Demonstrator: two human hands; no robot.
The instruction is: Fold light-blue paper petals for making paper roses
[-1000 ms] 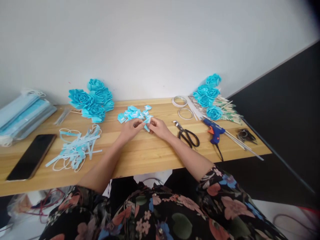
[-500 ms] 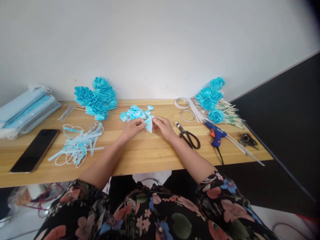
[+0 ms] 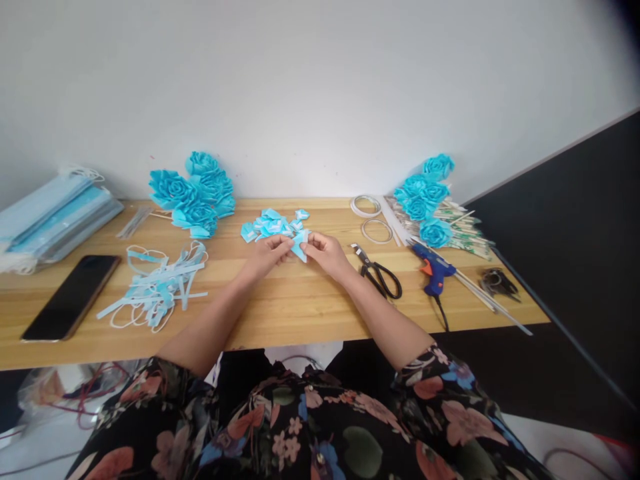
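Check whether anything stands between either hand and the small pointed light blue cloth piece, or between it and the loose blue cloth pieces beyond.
Nothing visible does. The left hand and right hand both pinch the pointed piece directly, and the loose pieces lie just beyond it with no object visible between.

Black rectangular smartphone lies flat, left of frame. Clear plastic bag, thin red cords sit lower left. Pale grey wall fills top; flat black panel, right edge.
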